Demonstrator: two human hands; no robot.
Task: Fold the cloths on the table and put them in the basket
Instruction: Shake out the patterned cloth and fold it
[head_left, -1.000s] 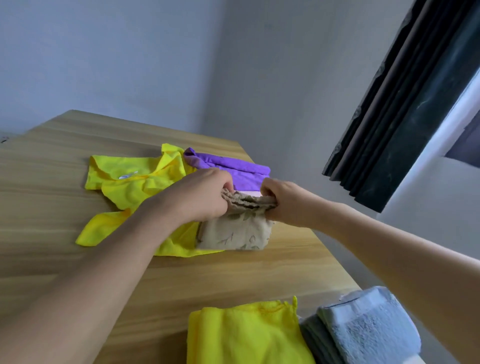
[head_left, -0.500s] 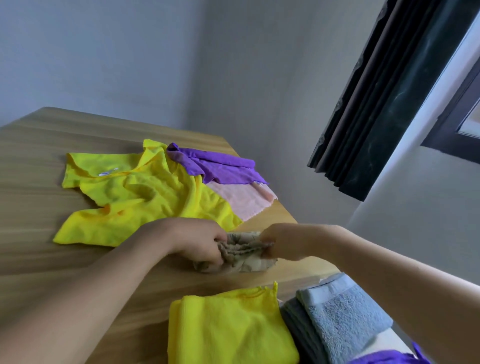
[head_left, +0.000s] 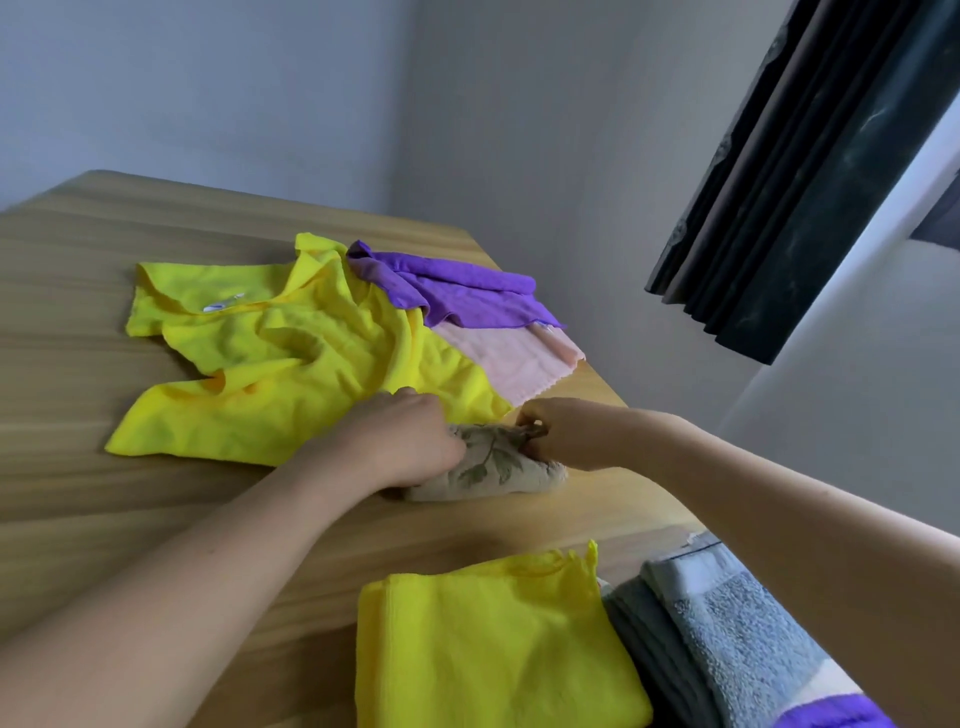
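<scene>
The beige cloth (head_left: 491, 465) is gripped on the table (head_left: 104, 509) between both hands: left hand (head_left: 402, 441) curled on its left end, right hand (head_left: 558, 434) pinching its right. The basket is judged nearer the right hand.

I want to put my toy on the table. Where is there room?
Bare table lies left of the arms, below the crumpled yellow cloth, and along the far edge behind it. It is crowded on the right: purple cloth, pink cloth, both hands on the leafy cloth, and the folded yellow cloth.
</scene>
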